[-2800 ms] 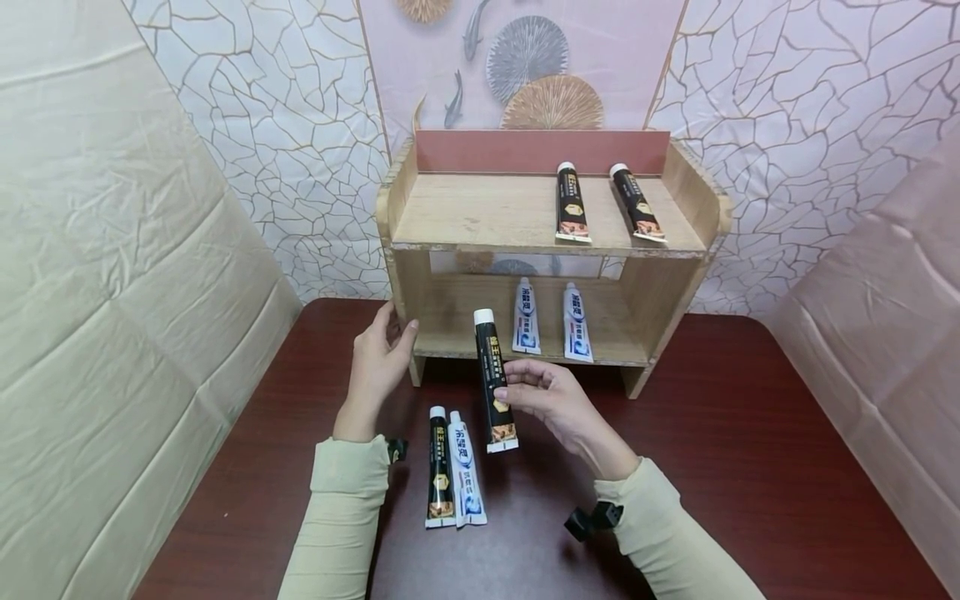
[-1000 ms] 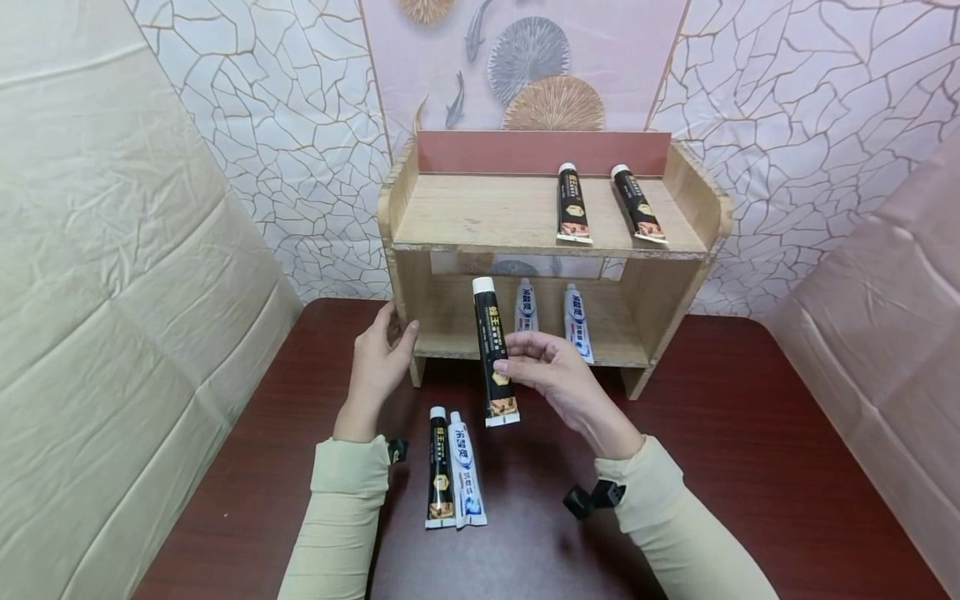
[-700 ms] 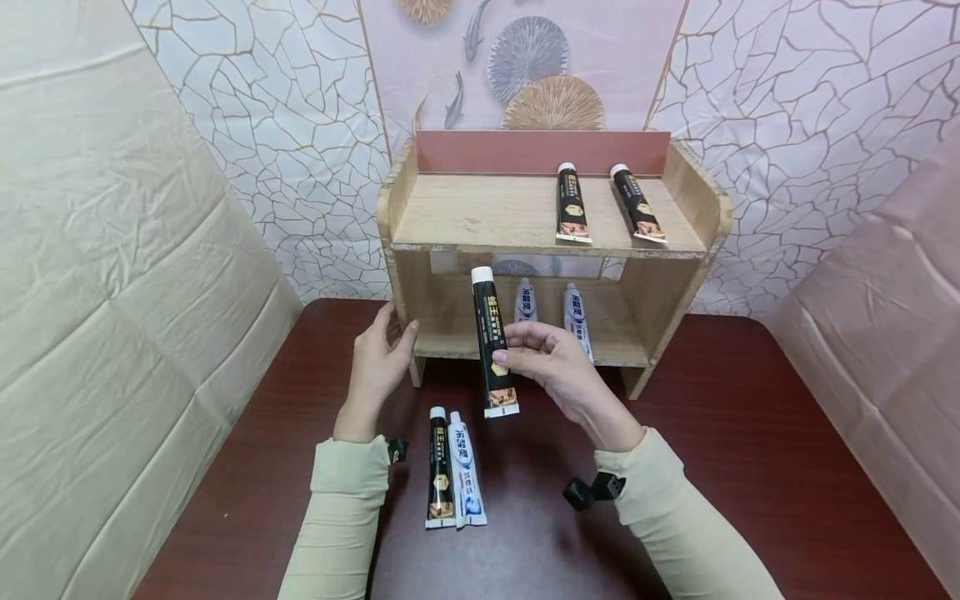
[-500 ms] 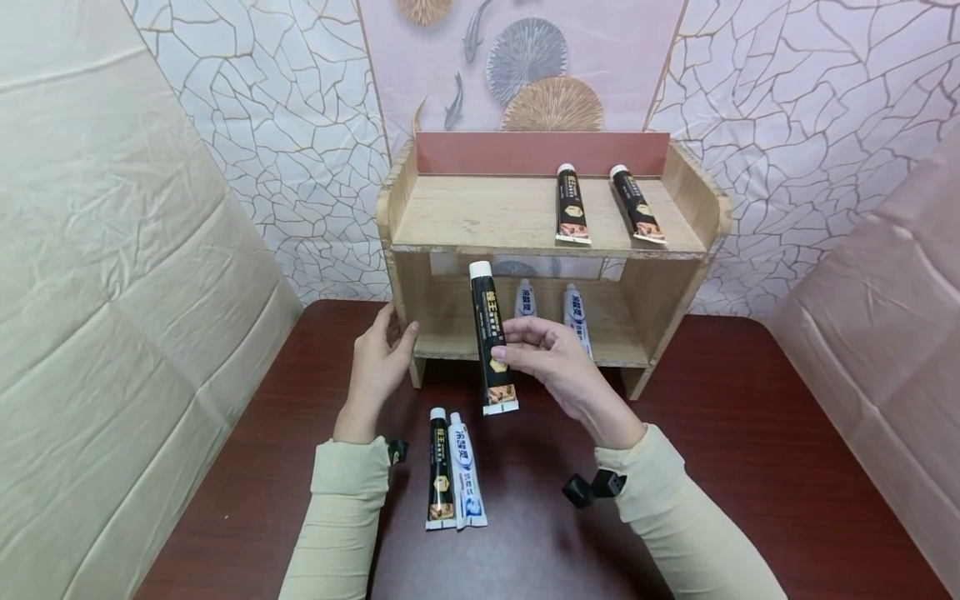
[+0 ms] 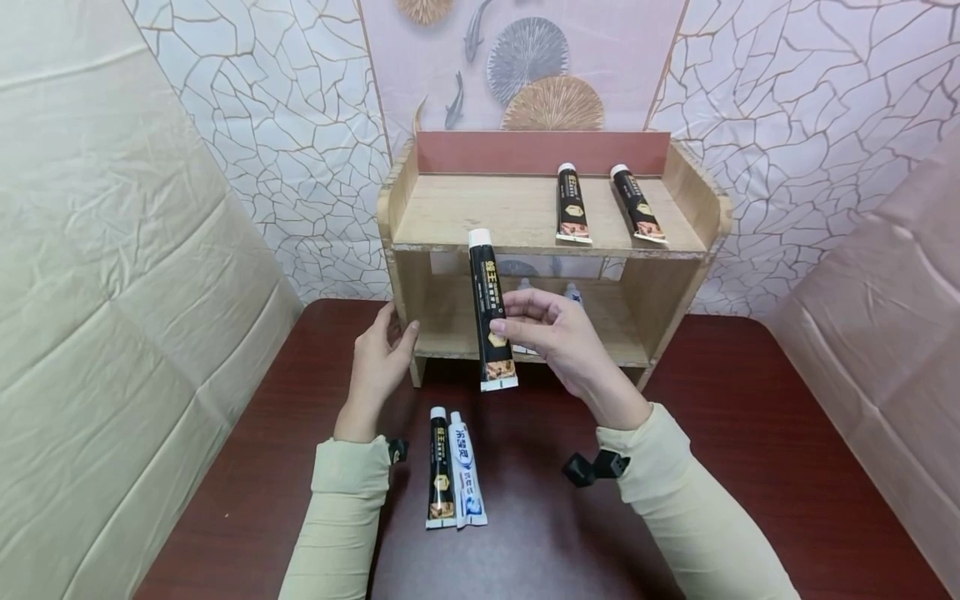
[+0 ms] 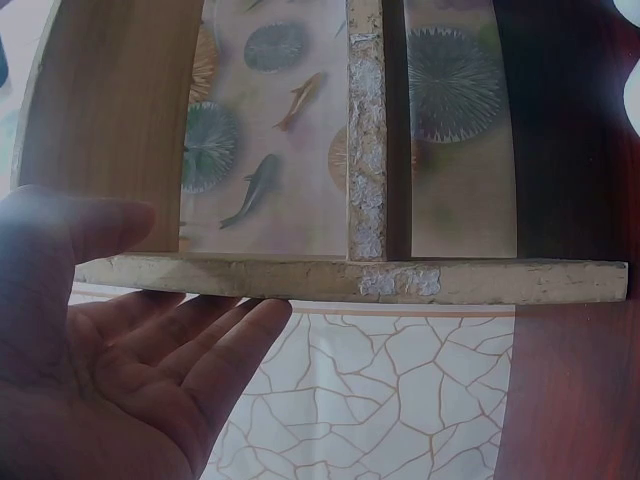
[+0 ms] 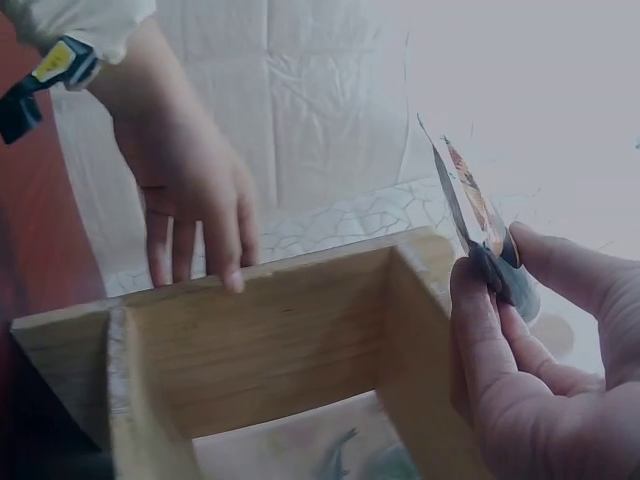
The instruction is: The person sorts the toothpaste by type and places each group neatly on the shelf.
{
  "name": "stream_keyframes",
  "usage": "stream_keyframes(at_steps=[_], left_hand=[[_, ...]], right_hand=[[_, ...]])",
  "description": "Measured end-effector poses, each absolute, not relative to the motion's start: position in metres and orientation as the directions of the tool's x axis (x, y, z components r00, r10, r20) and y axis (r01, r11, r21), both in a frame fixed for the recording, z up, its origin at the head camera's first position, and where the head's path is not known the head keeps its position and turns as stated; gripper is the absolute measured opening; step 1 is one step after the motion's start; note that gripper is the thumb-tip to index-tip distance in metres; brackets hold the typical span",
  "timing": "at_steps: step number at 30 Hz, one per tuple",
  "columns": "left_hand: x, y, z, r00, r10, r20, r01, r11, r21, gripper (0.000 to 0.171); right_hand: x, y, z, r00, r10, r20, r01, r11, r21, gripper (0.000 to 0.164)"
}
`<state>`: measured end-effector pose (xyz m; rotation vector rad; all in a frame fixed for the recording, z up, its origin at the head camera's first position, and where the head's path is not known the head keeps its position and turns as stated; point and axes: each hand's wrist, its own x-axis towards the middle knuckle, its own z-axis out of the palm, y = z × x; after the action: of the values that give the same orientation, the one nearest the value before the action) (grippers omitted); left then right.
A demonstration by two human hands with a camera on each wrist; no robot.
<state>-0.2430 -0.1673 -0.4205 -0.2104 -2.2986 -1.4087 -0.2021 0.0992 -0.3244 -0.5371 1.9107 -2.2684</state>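
My right hand [image 5: 558, 337] pinches a black toothpaste tube [image 5: 491, 308] with a white cap between thumb and fingers. The tube is raised in front of the wooden shelf [image 5: 465, 235], cap end up, overlapping the upper board's front edge in the head view. In the right wrist view the tube [image 7: 490, 225] is seen nearly edge-on. My left hand [image 5: 378, 358] holds the shelf's left side panel [image 6: 320, 280], thumb on the inner side and fingers along the outside. On the table lie another black toothpaste tube [image 5: 441, 467] and a white-and-blue toothpaste tube [image 5: 467, 471], side by side.
Two black toothpaste tubes, one left [image 5: 573, 204] and one right [image 5: 637, 204], lie on the upper board's right half. Two white-and-blue tubes on the lower board are mostly hidden behind my right hand. A patterned backdrop [image 5: 330, 150] stands behind the dark red table [image 5: 750, 467].
My right hand has lifted the black toothpaste tube steadily upward, from below the lower board's level to the upper board's front edge in the head view. The left hand has stayed in place.
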Motion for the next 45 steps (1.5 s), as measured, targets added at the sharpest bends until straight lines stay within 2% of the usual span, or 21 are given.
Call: stream_keyframes(at_steps=[17,23,35,45], left_hand=[[-0.244,-0.167,-0.421,-0.897,-0.102,0.429,0.342,0.454,0.823,0.048],[-0.243,-0.167,-0.420,-0.892,-0.101,0.440,0.348,0.469,0.812,0.048],[-0.243,-0.167,-0.421,-0.894,-0.099,0.437,0.346,0.468,0.813,0.047],[-0.243,-0.168,-0.421,-0.893,-0.096,0.439,0.346,0.475,0.809,0.049]], right_hand=[[-0.218,0.091,-0.278,-0.943,-0.272,0.193,-0.152,-0.163,-0.975,0.030],[-0.225,0.090,-0.271,-0.949,-0.255,0.184,-0.153,-0.138,-0.979,0.036],[-0.235,0.091,-0.257,-0.950,-0.231,0.210,-0.186,-0.121,-0.975,0.035],[-0.255,0.091,-0.229,-0.951,-0.202,0.233,-0.201,-0.167,-0.965,0.030]])
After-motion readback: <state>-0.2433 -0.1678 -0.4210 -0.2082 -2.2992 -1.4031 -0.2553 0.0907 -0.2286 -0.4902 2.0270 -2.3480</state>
